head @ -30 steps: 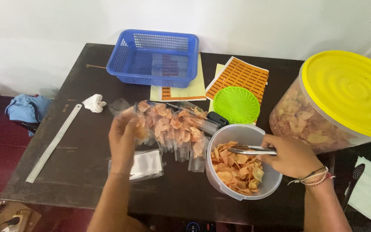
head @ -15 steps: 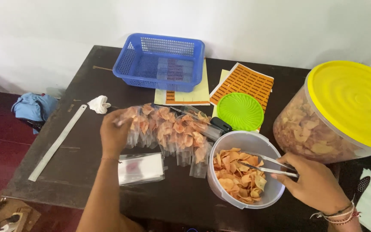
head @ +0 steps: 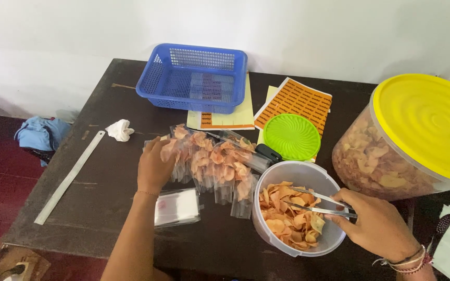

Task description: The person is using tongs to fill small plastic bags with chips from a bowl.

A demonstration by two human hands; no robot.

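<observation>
Your right hand is closed around a pair of metal tongs, whose tips reach into the clear tub of orange chips, so the food gets picked up without your fingers touching it. That tub sits at the near edge of the dark table, just in front of your right side, which keeps the reach short. Your left hand lies loosely curled, fingers down, on the left end of the row of filled clear packets; it looks like it is pinching one packet, though the exact grip is hidden beneath the palm. The packets lie overlapped between your two hands, so each can be taken from the end. Just below your left wrist is a flat stack of empty clear bags, close for the taking. The green lid rests off the tub, just behind it, leaving the mouth open. The large jar with the yellow lid stands shut at the right, and the blue basket waits at the back.
</observation>
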